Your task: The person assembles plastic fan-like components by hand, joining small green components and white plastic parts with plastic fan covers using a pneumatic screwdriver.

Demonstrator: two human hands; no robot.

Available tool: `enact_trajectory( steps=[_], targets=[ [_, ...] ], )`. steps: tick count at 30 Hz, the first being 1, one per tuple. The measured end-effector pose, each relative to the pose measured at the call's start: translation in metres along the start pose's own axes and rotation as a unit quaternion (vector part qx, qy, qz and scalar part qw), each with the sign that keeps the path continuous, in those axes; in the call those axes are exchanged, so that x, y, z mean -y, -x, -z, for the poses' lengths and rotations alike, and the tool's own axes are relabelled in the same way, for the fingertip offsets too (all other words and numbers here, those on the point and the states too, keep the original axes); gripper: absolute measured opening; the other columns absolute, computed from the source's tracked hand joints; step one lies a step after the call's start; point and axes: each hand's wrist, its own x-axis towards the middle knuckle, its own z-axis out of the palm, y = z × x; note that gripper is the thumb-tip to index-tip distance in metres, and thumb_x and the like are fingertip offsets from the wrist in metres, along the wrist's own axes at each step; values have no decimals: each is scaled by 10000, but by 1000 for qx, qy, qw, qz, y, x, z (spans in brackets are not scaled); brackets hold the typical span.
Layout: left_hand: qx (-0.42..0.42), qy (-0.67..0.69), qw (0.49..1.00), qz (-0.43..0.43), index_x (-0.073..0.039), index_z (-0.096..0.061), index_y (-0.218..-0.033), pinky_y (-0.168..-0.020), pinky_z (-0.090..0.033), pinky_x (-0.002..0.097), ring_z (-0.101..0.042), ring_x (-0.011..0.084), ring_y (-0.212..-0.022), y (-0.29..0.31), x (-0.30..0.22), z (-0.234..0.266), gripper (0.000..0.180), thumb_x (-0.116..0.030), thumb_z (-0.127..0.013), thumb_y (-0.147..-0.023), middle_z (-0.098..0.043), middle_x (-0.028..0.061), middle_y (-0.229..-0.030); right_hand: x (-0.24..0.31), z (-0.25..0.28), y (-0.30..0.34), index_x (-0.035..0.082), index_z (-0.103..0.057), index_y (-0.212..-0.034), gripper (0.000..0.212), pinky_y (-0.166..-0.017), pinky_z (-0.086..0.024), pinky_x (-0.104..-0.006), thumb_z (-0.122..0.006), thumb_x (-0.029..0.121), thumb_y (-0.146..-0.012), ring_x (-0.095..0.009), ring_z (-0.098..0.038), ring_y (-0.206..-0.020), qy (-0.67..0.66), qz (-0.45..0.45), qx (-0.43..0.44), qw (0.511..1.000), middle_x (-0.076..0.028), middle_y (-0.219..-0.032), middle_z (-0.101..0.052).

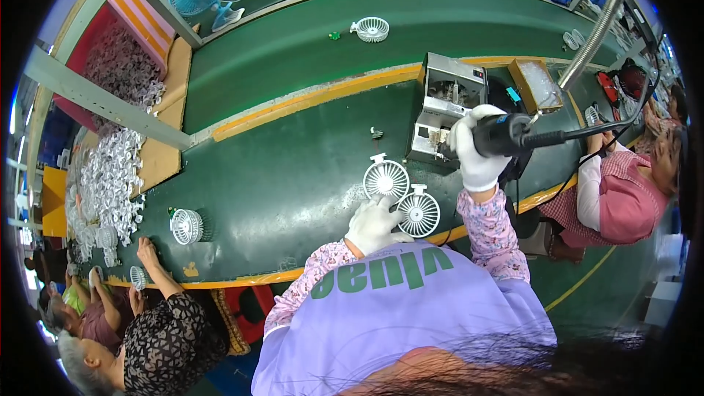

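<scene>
Smooth green worktop (293,176) bears two round, ribbed white fan cages (419,214); gloved left hand (374,226) rests against them, grip indeterminable, gloved right hand (475,148) clamped around black cylindrical tool (503,135).

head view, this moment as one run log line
left hand: gloved, at two white fan grilles | right hand: gloved, around black corded tool | ahead: metal machine | green belt: white fan part

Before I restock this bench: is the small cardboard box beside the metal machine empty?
Not empty: the cardboard box shows whitish contents inside; how deep they reach, I cannot tell.
</scene>
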Motion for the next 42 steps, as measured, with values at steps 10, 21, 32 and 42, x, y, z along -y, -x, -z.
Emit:
enact_trajectory(
  steps=[10,21,32,42],
  targets=[
    [25,7,1000,-2,-123,-681,-898,-837,-414,443,-501,333,-1009,-8,-1,-2,399,-419,-727,-634,-533,148,-1058,2,-16,29,18,-532,-1008,348,-637,-466,-202,-639,-125,-710,-74,-569,-718,-93,-175,59,978,-17,-823,-577],
    [29,-3,1000,-1,-119,-688,-915,-858,-416,435,-511,335,-1027,-9,-2,-1,454,-433,-759,-595,-561,147,-1082,-31,-37,51,23,-577,-937,261,-614,-485,-216,-698,-9,-709,-69,-580,-684,-35,-170,114,978,-8,-773,-596],
    [-7,-7,999,-47,-65,-656,-834,-770,-441,428,-527,312,-936,-6,-1,-1,406,-389,-743,-604,-567,136,-990,-6,-28,34,7,-542,-984,323,-653,-471,-214,-660,-96,-702,-66,-570,-712,-41,-172,104,979,-5,-788,-579],
    [54,5,998,-31,-111,-673,-919,-822,-448,423,-527,324,-985,-11,-6,0,435,-425,-735,-624,-556,147,-1103,-9,5,0,13,-553,-1006,332,-732,-475,-228,-667,-101,-716,-73,-583,-798,4,-30,-10,1000,-29,-915,-592]
  ],
)
